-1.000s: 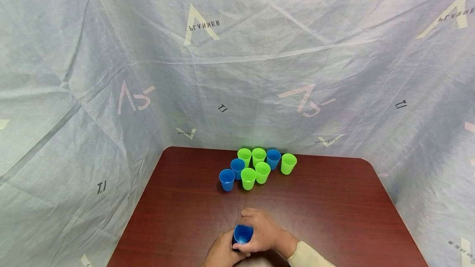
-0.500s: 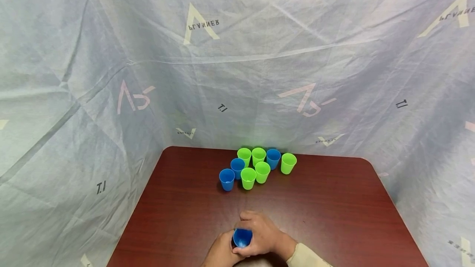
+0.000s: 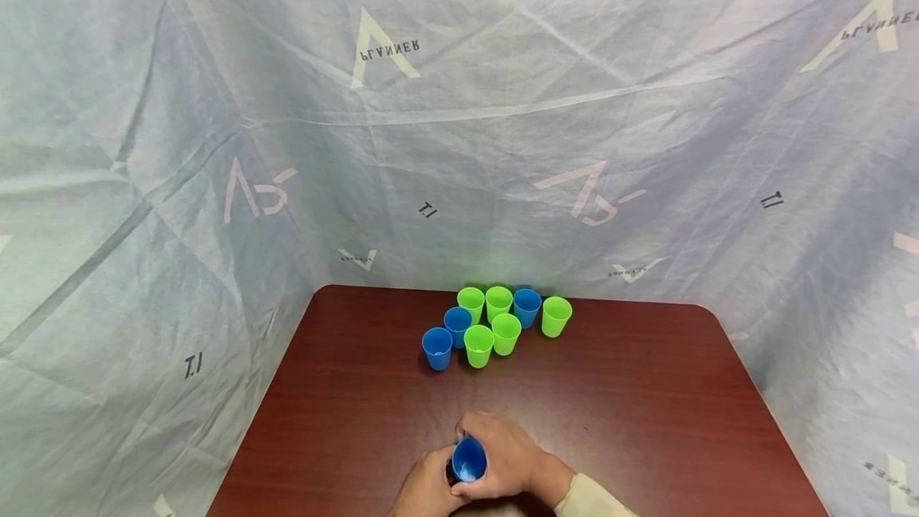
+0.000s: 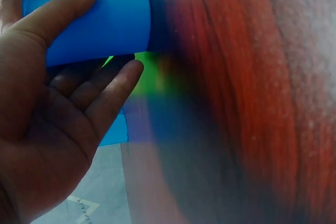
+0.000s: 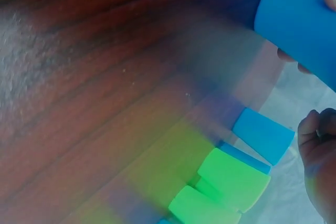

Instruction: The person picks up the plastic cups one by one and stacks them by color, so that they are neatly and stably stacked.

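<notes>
- Right hand (image 3: 506, 457) has shifted: its fingers, over the far rim of the blue cup (image 3: 469, 457) half a second ago, now leave more of that rim uncovered.
- Left hand (image 3: 424, 481) grips the cup's smooth, tapered wall, thumb laid along one side — fingers opposite, slightly spread.
- Right thumb curves round the near side and a bent forefinger lies beyond — a loose grip; a cream sleeve (image 3: 592, 497) covers the forearm behind the wrist.
- Between both hands, near the tabletop's front, the cup's round mouth faces up, with a pale glint inside; whether its base touches is unclear.
- Glossy, red-brown, wood-grained tabletop (image 3: 610, 405) stretches back to rounded corners.
- Farther off, five green cups (image 3: 479, 348) and three matching blue ones (image 3: 437, 349) stand upright, clustered.
- Creased, greyish, letter-printed cloth (image 3: 459, 142) hangs behind.
</notes>
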Available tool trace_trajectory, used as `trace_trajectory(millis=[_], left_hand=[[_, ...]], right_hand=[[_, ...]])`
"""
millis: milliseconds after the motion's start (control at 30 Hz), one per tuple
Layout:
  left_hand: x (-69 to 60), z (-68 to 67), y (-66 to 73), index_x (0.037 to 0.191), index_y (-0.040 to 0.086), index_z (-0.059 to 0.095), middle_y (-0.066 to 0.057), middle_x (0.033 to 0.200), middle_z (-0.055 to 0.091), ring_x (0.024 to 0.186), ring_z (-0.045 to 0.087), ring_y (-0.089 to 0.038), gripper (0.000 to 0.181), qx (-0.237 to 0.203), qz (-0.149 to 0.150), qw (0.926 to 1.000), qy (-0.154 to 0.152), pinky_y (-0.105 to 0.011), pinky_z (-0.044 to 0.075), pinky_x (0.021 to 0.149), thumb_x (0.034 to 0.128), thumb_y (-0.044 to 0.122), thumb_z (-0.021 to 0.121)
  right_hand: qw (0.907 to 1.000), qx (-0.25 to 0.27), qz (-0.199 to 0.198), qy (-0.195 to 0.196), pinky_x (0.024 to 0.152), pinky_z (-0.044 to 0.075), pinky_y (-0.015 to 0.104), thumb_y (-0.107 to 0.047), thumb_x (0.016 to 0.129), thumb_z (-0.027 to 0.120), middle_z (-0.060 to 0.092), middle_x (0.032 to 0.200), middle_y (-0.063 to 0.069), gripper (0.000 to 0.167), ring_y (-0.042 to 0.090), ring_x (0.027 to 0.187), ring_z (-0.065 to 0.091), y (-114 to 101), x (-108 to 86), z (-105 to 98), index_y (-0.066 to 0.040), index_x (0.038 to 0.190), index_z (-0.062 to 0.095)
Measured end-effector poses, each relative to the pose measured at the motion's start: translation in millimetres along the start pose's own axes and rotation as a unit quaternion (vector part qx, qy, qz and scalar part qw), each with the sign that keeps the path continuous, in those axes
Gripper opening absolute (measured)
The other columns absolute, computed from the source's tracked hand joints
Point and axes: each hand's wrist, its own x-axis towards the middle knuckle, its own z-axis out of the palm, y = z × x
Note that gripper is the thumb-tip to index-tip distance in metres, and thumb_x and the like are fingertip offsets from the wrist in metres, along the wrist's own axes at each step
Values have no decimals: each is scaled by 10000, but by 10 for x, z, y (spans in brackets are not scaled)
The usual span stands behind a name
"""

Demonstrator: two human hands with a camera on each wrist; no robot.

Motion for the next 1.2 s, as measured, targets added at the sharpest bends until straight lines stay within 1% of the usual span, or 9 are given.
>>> trace_trajectory(millis=[133, 200, 367, 467, 567, 700, 800, 1033, 1200], left_hand=[[-2, -14, 13, 1131, 186, 759, 60, 1055, 801, 969, 709, -18, 423, 14, -179, 9998, -88, -268, 587, 830, 755, 267, 937], [-7, -21, 23, 1183, 193, 747, 55, 1102, 797, 1004, 715, -33, 466, -4, -220, 9996, -180, -275, 591, 858, 767, 280, 939], [-21, -30, 37, 1280, 201, 697, 39, 1190, 773, 1055, 707, -43, 552, 2, -292, 9987, -418, -283, 590, 882, 796, 312, 938], [-26, -17, 44, 1279, 187, 690, 24, 1156, 777, 1021, 704, -44, 584, 265, -290, 9986, -349, -293, 585, 853, 770, 312, 948], [-27, -11, 61, 1285, 159, 683, 4, 1121, 783, 989, 713, -62, 620, 474, -285, 9981, -275, -311, 581, 822, 747, 307, 954], [-18, -1, 82, 1256, 133, 691, 11, 1087, 784, 956, 712, -61, 620, 706, -218, 9971, -162, -328, 581, 796, 724, 304, 959], [-6, 15, 82, 1234, 146, 701, 41, 1077, 782, 945, 703, -43, 596, 770, -214, 9967, -121, -334, 585, 798, 721, 310, 957], [23, 22, 69, 1185, 176, 711, 47, 1067, 783, 935, 703, -45, 544, 696, -488, 9960, -281, -341, 585, 790, 722, 336, 946], [11, 14, 58, 1166, 183, 718, 52, 1054, 780, 924, 704, -52, 527, 683, -631, 9950, -363, -358, 586, 791, 720, 338, 952]], right_hand=[[9995, 195, 115, -232, 785, 422, 83, -809, 721, 793, 614, 1003, -171, 751, -42, 892, 548, 19, -22, -28, -218, 1144, 606], [9987, 375, 146, -309, 784, 428, 87, -796, 747, 779, 607, 1014, -158, 747, -35, 900, 545, 38, -29, -49, -198, 1161, 608], [9966, 750, 165, -309, 795, 429, 116, -606, 897, 735, 568, 993, -93, 495, 38, 889, 535, 117, 10, -111, -199, 1131, 580], [9977, 576, 226, -277, 819, 466, 179, -486, 957, 712, 572, 999, -60, 329, 80, 895, 538, 137, 75, -172, -212, 1098, 597], [9981, 233, 475, -331, 815, 481, 223, -472, 1016, 644, 583, 994, -29, 266, 60, 882, 508, 131, 143, -235, -213, 1073, 622], [9972, -107, 654, -347, 787, 484, 235, -518, 1061, 562, 591, 967, -24, 302, 34, 858, 486, 135, 234, -278, -225, 1037, 632], [9963, -169, 749, -396, 782, 491, 242, -509, 1060, 575, 585, 960, -42, 294, 34, 852, 493, 142, 311, -294, -223, 1033, 637], [9898, -372, 1123, -790, 858, 545, 307, -545, 1072, 536, 606, 1027, -43, 373, 61, 901, 548, 174, 459, -296, -195, 1124, 654], [9892, -430, 1108, -862, 887, 561, 318, -518, 1073, 552, 608, 1067, -58, 341, 71, 929, 574, 161, 551, -284, -208, 1172, 652]])
